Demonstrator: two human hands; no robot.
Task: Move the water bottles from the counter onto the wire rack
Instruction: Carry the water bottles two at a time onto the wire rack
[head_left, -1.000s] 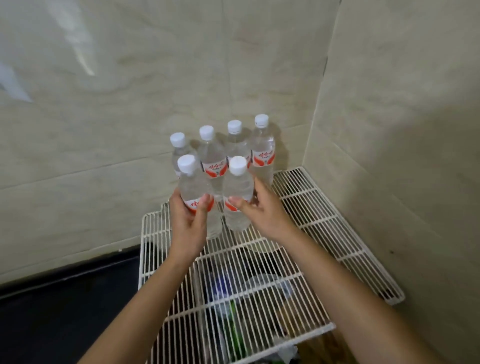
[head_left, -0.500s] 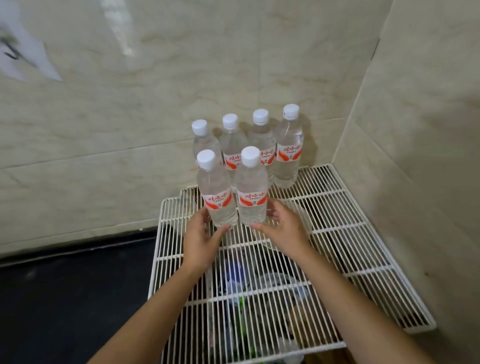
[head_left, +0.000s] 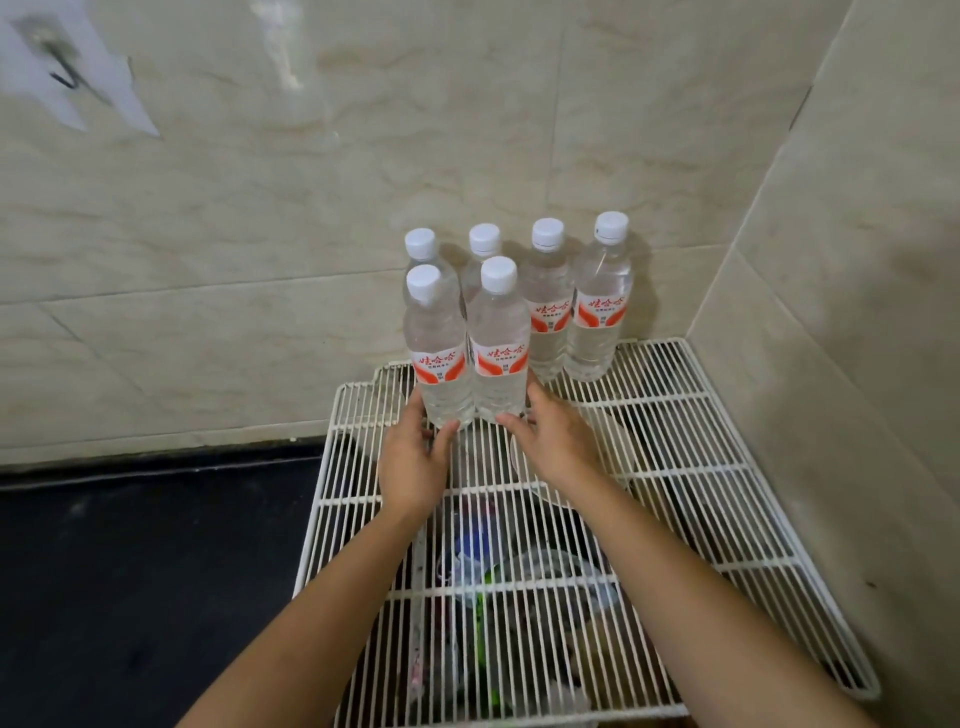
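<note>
White wire makes the rack (head_left: 675, 473), which sits in the corner between two beige tiled walls (head_left: 260, 260). All six bottles that I can see stand upright on its far part. Four of them form a far row (head_left: 548, 312) close to the wall, side by side, with white caps and red and white labels. The other two stand just in front of the left half of this row and touch each other.

My left grip (head_left: 413, 462) is at the foot of the near-left bottle (head_left: 441, 364). The thumb touches the base from the near side and the fingers lie along its left side, loose and nearly straight, not closed around it. My right grip (head_left: 556, 441) is at the foot of the near-right bottle (head_left: 498, 358) in the same way: the thumb touches the base in front and the fingers reach beside it on the right, relaxed and spread. Both bottles rest with their bottoms on the wires, so neither is lifted. Both forearms come in from the near edge, over the rack.

Under the wires lie some things (head_left: 483, 587), blue, green and clear, too blurred to name. Left of the rack there is a dark surface (head_left: 130, 571).
</note>
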